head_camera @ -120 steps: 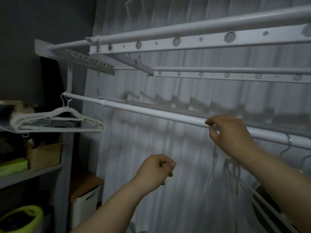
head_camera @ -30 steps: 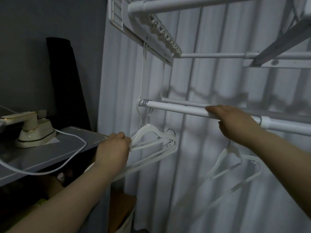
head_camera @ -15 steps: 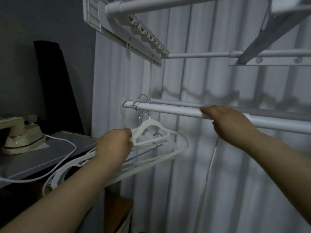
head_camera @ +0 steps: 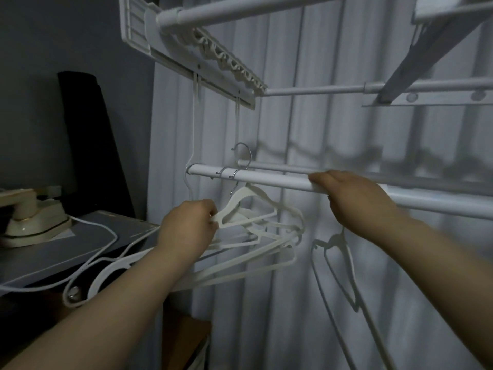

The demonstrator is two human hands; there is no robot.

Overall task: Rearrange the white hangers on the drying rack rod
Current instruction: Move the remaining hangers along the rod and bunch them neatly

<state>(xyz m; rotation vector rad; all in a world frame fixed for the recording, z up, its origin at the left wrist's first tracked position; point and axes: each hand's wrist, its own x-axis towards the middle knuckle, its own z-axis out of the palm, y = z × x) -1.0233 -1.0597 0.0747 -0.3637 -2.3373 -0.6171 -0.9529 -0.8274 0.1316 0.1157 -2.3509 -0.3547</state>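
Both forearms reach up and forward. The left hand (head_camera: 186,228) is closed tight, fingers and thumb pinching the near shoulder tip of the front one of the hangers (head_camera: 232,204). That's a white bunch, fanned out and tilted, its low ends trailing down towards the shelf (head_camera: 40,257) on the left.

Over to the right hand (head_camera: 357,198): fingers curled over the top of the rod (head_camera: 272,180), gripping it from above, well apart from the left. Just below that hand hangs a lone hanger (head_camera: 336,239), blurred. Whether its hook sits on the rod or in the hand, I cannot tell.

Up at the rod's left end, two steel hooks from the bunch sit over the rod side by side. A third hook (head_camera: 241,143) stands clear above it, off the rod. So the bunch is at the far left end, partly on, partly lifted.

On the shelf, a cream iron (head_camera: 34,220) rests flat, and its white cord (head_camera: 112,236) loops across the surface towards the hangers. Behind it a black roll (head_camera: 88,134) leans against the dark wall.

Further back, a pale pleated curtain (head_camera: 293,303) fills the view behind the rod. Overhead, the white rack (head_camera: 202,57) spans the top, a notched side bar running away to the back and thin cords dropping from it to the rod's end.
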